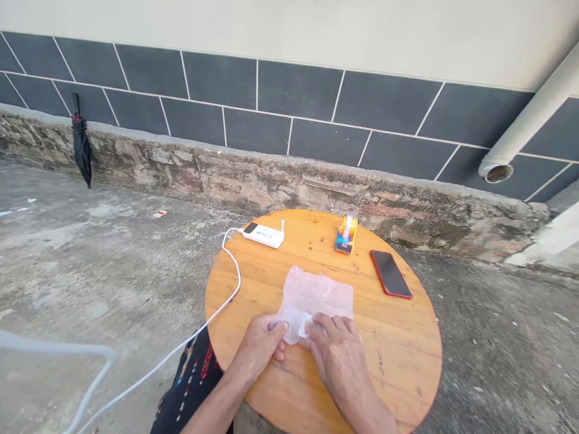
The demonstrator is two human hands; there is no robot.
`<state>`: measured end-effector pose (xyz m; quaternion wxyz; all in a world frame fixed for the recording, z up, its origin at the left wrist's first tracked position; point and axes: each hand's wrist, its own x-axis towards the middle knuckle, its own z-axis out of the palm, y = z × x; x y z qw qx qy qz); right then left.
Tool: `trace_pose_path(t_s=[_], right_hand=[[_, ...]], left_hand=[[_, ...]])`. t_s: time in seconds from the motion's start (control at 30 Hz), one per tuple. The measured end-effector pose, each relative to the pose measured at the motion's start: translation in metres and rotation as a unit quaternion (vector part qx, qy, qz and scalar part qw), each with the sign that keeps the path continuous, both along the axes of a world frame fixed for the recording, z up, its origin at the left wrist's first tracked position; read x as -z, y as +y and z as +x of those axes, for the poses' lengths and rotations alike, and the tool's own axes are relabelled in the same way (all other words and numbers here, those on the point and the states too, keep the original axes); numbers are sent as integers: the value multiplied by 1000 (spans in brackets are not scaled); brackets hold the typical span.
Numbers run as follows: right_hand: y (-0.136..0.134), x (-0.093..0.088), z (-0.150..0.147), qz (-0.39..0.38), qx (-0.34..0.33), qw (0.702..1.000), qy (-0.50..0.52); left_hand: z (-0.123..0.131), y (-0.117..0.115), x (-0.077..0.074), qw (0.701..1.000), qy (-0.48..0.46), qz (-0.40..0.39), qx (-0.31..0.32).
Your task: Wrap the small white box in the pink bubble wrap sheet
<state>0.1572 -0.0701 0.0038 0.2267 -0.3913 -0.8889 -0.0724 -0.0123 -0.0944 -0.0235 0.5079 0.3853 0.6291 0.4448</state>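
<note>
A pinkish, translucent sheet of bubble wrap lies spread on the round wooden table in front of me. My left hand pinches its near left edge between thumb and fingers. On the sheet's near part rests a small white flat object, whose exact kind I cannot make out. My right hand has thumb and curled fingers on this object, partly covering it and pressing it against the wrap.
On the table are a white box-shaped device with a white cable, a tape dispenser and a red-edged phone. A black umbrella leans on the stone ledge; a drainpipe juts from the right.
</note>
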Motion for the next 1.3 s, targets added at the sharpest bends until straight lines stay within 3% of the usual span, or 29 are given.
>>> trace_pose_path(t_s=[0.2,0.47,0.67,0.87,1.03,1.3], right_hand=[[0,-3,1,-13,-3,1000,4],[2,-7,0,-27,-6,999,-23],[0,-19,-7,-44,5,991,-130],[1,-35,-20,-71,15,981,-182],[3,-38,-19,-88,14,982,-169],[-1,-26,-2,-128,30,990,-45]], left_hand=[[8,11,13,996,66,45,-31],[14,11,8,980,133,114,-91],[18,11,8,992,62,90,-70],[22,9,-2,995,-46,84,-32],[16,8,-3,993,-56,103,-1],[21,2,-9,977,86,195,-17]])
